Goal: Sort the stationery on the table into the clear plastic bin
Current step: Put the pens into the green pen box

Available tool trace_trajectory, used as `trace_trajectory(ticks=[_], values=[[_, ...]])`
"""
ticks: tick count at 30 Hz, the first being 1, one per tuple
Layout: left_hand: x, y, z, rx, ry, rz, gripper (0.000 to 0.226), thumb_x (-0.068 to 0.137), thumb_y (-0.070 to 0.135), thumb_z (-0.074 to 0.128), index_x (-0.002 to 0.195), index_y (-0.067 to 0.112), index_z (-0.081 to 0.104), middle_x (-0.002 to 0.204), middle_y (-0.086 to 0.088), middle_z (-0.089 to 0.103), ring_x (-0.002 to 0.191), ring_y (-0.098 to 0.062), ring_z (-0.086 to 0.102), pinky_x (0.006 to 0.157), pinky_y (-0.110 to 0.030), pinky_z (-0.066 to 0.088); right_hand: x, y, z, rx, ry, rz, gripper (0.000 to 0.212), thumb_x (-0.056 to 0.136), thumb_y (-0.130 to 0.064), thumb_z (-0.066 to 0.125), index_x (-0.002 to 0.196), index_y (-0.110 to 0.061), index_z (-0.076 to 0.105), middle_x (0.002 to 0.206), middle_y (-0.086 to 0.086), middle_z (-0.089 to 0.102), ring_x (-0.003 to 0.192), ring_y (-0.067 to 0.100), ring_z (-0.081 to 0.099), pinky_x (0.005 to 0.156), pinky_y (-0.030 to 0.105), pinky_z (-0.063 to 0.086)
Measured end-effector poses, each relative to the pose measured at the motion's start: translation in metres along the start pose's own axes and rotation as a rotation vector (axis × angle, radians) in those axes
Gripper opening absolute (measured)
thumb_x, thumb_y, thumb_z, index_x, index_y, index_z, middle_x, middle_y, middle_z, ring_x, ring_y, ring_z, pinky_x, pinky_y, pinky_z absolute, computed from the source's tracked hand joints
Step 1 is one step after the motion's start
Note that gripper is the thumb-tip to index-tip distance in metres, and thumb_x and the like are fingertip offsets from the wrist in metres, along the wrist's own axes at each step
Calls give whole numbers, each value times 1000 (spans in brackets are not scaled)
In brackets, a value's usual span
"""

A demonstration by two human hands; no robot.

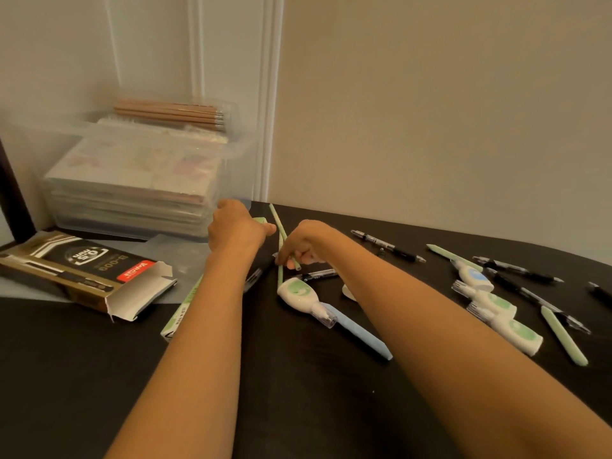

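Observation:
The clear plastic bin (231, 180) stands at the back left with stacked paper packs and wooden pencils (172, 114) on top. My right hand (306, 241) pinches thin pale green pens (281, 240) near the table's middle. My left hand (236, 226) is curled by the bin's front corner, and a green item shows just beyond its thumb; whether it holds that item is hidden. A white correction tape with a green window (296, 291) and a blue pen (359, 332) lie just in front of my right hand.
An open black and gold pen box (82, 273) lies at the left on a grey sheet. A long green and white box (182, 309) lies under my left forearm. Black pens (387, 245), more correction tapes (496, 306) and green pens (563, 336) are scattered to the right.

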State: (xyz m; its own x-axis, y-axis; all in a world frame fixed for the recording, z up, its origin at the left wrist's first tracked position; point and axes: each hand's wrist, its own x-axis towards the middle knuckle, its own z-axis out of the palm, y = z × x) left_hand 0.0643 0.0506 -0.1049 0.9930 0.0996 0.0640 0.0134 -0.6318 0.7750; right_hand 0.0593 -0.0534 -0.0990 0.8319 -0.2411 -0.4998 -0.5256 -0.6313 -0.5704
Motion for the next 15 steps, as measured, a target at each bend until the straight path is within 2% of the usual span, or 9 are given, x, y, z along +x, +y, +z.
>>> trace_trajectory(ticks=[3, 5, 7, 11, 15], values=[[0, -1, 0, -2, -3, -12, 74, 74, 33, 77, 129, -1, 40, 131, -17, 49, 119, -34, 49, 88, -38, 43, -1, 2, 0, -5, 1, 21, 18, 93, -8, 53, 76, -3, 51, 64, 6, 51, 28, 4, 40, 27, 11, 26], [-1, 0, -1, -6, -8, -12, 75, 75, 33, 77, 130, -1, 39, 132, -17, 48, 120, -34, 48, 89, -38, 43, 0, 5, 1, 27, 24, 5, 15, 92, -6, 53, 77, -3, 49, 65, 7, 49, 31, 4, 40, 27, 11, 26], [-2, 1, -1, -6, -4, -6, 75, 75, 32, 76, 130, -1, 39, 133, -17, 48, 121, -34, 48, 89, -38, 42, 2, 9, 1, 96, 50, -18, 14, 91, -5, 53, 79, -3, 47, 65, 7, 48, 24, 4, 37, 26, 11, 26], [-6, 3, 0, 4, -19, -6, 76, 75, 32, 76, 131, -1, 37, 134, -17, 47, 122, -34, 46, 90, -39, 42, -4, 22, -9, 330, 120, -105, 7, 88, -7, 54, 82, -5, 51, 60, 6, 53, 28, 4, 30, 28, 11, 21], [-9, 7, 6, 28, -44, -5, 75, 74, 34, 77, 130, 0, 40, 131, -17, 49, 119, -34, 48, 88, -38, 43, -20, 36, -25, 617, 40, -106, 7, 92, -6, 49, 85, -5, 49, 46, 4, 54, 25, 4, 29, 27, 8, 21]])
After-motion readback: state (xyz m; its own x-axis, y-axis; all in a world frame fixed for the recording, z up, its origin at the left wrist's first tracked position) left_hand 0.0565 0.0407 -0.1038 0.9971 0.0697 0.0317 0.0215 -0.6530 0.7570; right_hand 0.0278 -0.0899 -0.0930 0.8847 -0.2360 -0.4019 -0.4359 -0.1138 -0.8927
